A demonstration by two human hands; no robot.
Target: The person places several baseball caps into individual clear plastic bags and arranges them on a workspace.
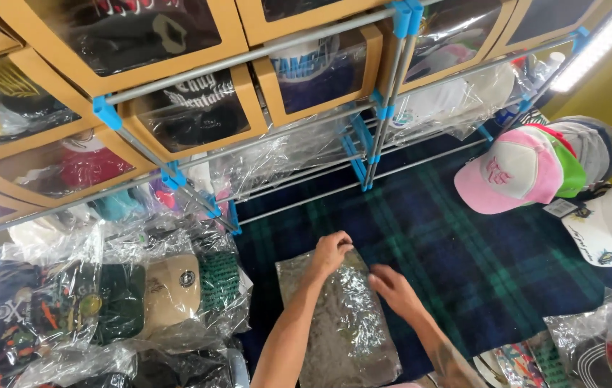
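A flat clear plastic bag (345, 323) with a dull grey-brown item inside is laid on the dark blue-and-green plaid cloth (464, 244), near the middle of the scene and close to the person. The left hand (331, 253) is set on the far end of the bag, fingers curled down over its edge; whether film is actually being pinched there cannot be told. The right hand (391, 286) is pressed on the bag's right side, fingers held together and laid flat on the crinkled film.

Risks are seen at once. The film is glossy and wrinkled, so a slip of the fingers is judged likely if pressure is put on it unevenly, and a tear could be started at the far edge by a hard pull. To the left, a heap of bagged caps (105, 302) is crowded just beside the left forearm; it could be nudged and toppled by an elbow. To the right, the stacked caps, a pink-and-white cap (511, 176) on top, are well apart and judged safe. The metal rack (385, 93) stands beyond, out of reach of a careless sweep.
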